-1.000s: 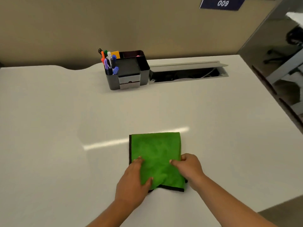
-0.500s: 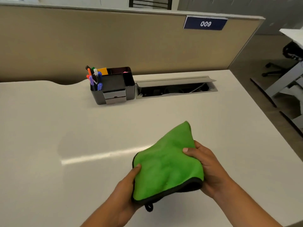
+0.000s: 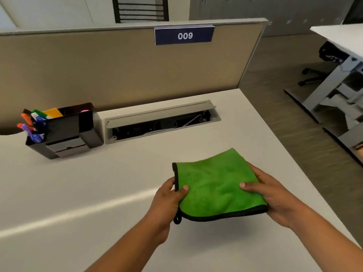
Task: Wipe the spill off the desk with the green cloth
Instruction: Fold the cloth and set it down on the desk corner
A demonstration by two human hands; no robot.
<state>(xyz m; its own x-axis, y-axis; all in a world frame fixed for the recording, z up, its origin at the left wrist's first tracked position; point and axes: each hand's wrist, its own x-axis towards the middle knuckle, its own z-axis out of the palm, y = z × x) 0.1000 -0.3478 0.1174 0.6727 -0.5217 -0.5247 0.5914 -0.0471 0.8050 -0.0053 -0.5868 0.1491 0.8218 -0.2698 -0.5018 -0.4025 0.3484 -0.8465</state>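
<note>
One readable marking is showing: white digits "009" are standing on a dark blue nameplate, which is sitting at the top edge of the tan partition panel behind the desk. Nothing else is carrying legible print; the pens in the black organizer are too small and blurred for any text to be made out.

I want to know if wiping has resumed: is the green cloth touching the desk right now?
Apart. The head view shows the green cloth held up between the left hand and right hand, clear of the desk beneath.
</note>
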